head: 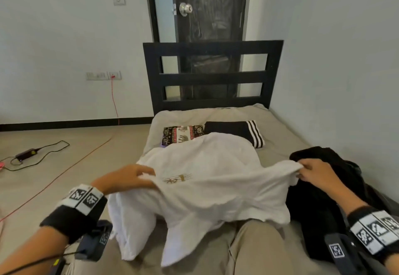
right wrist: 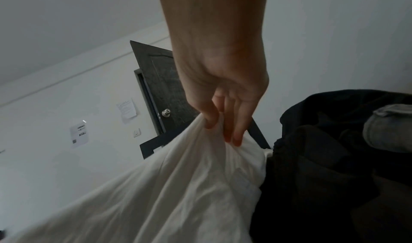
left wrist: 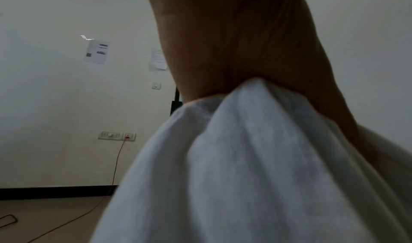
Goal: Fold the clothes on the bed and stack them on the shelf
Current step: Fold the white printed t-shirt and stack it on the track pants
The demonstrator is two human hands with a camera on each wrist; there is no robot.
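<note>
Above the near end of the bed (head: pixel 287 128), the white shirt (head: pixel 207 179) is held spread between both hands. Left hand (head: pixel 127 177) pinches its left edge; right hand (head: pixel 313 172) pinches its right edge. Black garment (head: pixel 323 199) lies at the right edge. Two folded items (head: pixel 233 131) sit toward the headboard (head: pixel 212 77).

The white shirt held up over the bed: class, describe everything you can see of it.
The white cotton-looking T-shirt carries a small gold print on its chest. It is unfolded, creased and stretched between the left hand and right hand, each pinching one bunched edge. Its sleeves hang down towards the person's beige-trousered leg; its far end drapes onto the bed.
</note>
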